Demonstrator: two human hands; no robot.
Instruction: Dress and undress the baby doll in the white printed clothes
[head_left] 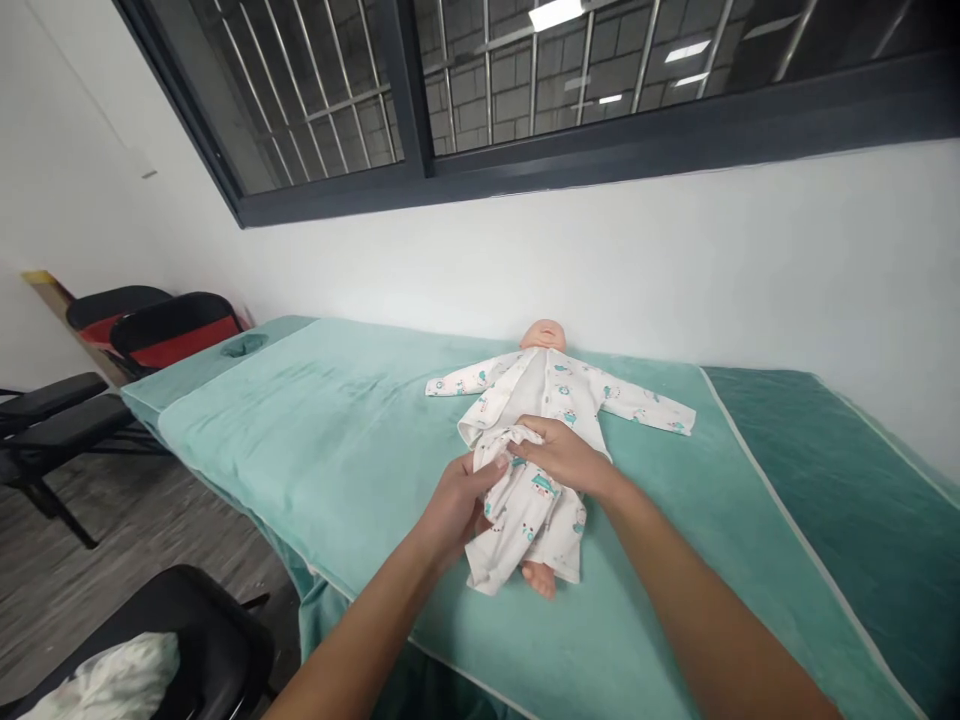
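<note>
A baby doll (545, 335) lies on its back on a teal towel-covered table (330, 420), head toward the wall. It wears a white printed romper (570, 385), sleeves spread out to both sides. One bare foot (540, 578) pokes out at the bottom. My left hand (457, 500) pinches the bunched fabric of the romper at the doll's waist. My right hand (566, 455) grips the same bunched fabric from the right, fingers curled over it. Both hands meet over the doll's belly.
A darker green cover (840, 480) lies on the table's right part. Black chairs with red seats (161, 330) and a black bench (52, 410) stand at the left. A black chair with white cloth (120, 675) sits at the lower left. A wall runs behind the table.
</note>
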